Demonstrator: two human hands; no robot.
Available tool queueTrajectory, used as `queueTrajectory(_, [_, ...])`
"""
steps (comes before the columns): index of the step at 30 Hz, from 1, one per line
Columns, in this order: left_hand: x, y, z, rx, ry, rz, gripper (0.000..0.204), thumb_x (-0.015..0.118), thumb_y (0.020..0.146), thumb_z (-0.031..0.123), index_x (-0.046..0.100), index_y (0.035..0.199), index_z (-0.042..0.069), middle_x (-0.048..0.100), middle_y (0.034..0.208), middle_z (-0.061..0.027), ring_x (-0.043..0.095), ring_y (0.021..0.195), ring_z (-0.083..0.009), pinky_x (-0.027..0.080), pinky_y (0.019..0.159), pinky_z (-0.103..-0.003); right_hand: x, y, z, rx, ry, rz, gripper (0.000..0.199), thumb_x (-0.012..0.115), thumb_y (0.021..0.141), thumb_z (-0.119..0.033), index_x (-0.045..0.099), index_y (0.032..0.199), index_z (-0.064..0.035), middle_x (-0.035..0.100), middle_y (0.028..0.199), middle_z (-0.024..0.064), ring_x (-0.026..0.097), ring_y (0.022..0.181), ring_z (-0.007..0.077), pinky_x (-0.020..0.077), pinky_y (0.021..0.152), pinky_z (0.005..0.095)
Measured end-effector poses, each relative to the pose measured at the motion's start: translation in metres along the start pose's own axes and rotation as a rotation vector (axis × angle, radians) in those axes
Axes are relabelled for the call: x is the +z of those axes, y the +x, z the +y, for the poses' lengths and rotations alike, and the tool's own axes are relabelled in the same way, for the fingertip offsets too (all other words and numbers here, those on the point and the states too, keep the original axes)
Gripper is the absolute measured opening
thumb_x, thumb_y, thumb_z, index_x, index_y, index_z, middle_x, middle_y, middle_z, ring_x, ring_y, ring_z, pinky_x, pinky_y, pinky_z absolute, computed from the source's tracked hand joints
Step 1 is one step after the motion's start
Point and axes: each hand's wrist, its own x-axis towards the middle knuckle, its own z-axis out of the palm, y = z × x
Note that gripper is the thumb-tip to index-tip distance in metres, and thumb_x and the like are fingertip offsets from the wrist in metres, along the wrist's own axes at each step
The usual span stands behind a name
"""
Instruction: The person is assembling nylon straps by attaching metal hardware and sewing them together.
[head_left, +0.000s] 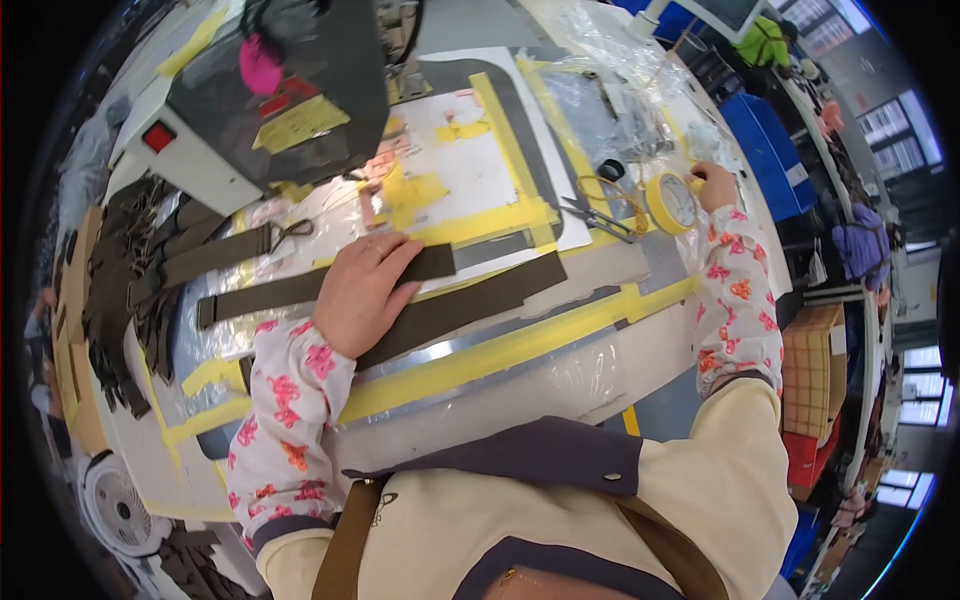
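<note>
My left hand (365, 290) lies palm down, fingers extended and thumb apart, over a dark olive webbing strap (265, 300) with a buckle at its left end. A second olive strap (470, 305) runs slantwise beside it, its near part under my hand and wrist. Out to the right, my right hand (716, 188) is closed, its fingertips around something small and yellowish that I cannot make out. Just left of it rests a roll of yellow tape (672, 203). Small scissors (605, 220) lie further left, near a loop of yellow cord (590, 187).
A sewing machine (280, 100) with a dark cover rises at the back left. Olive straps (130, 260) with buckles pile up on the left. Yellow tape (490, 360) borders the work surface. Clear plastic sheeting (620, 100) and a blue bin (765, 155) are at the back right.
</note>
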Motion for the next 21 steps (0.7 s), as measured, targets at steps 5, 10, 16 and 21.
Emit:
queueTrajectory(5, [0.014, -0.003, -0.009, -0.035, -0.065, 0.102, 0.041, 0.066, 0.07, 0.016, 0.055, 0.108, 0.006, 0.053, 0.106, -0.0108, 0.048, 0.101, -0.0292, 0.038, 0.085, -0.037, -0.065, -0.021, -0.124, -0.019, 0.539, -0.006, 0.028, 0.067, 0.078, -0.027, 0.062, 0.072, 0.0007, 0.058, 0.058, 0.0038, 0.054, 0.053, 0.0083, 0.0391, 0.051, 0.0222])
queueTrajectory(10, [0.017, 0.007, -0.013, -0.121, -0.182, 0.047, 0.031, 0.066, 0.07, 0.016, 0.059, 0.098, 0.007, 0.055, 0.1, -0.0095, 0.05, 0.096, -0.0285, 0.04, 0.079, -0.038, -0.057, -0.073, -0.254, -0.247, 1.109, -0.494, 0.025, 0.053, 0.088, -0.016, 0.06, 0.097, 0.0069, 0.064, 0.089, 0.0103, 0.06, 0.072, 0.0126, 0.0482, 0.067, 0.0226])
queueTrajectory(16, [0.009, -0.003, -0.017, -0.111, -0.41, 0.233, 0.016, 0.056, 0.077, 0.002, 0.056, 0.092, 0.005, 0.059, 0.084, -0.0116, 0.057, 0.079, -0.0295, 0.045, 0.069, -0.033, -0.018, -0.09, -0.318, 0.074, 1.673, -0.935, 0.032, 0.052, 0.088, -0.019, 0.053, 0.107, 0.0069, 0.06, 0.101, 0.016, 0.061, 0.089, 0.0209, 0.0488, 0.077, 0.0271])
queueTrajectory(21, [-0.006, -0.002, -0.012, -0.107, -0.59, 0.174, 0.017, 0.05, 0.077, -0.006, 0.055, 0.09, 0.004, 0.058, 0.081, -0.0104, 0.057, 0.074, -0.026, 0.045, 0.066, -0.029, -0.021, -0.093, -0.313, 0.118, 1.766, -0.843, 0.031, 0.059, 0.084, -0.02, 0.057, 0.101, 0.0053, 0.061, 0.098, 0.0139, 0.061, 0.089, 0.0199, 0.049, 0.075, 0.0272])
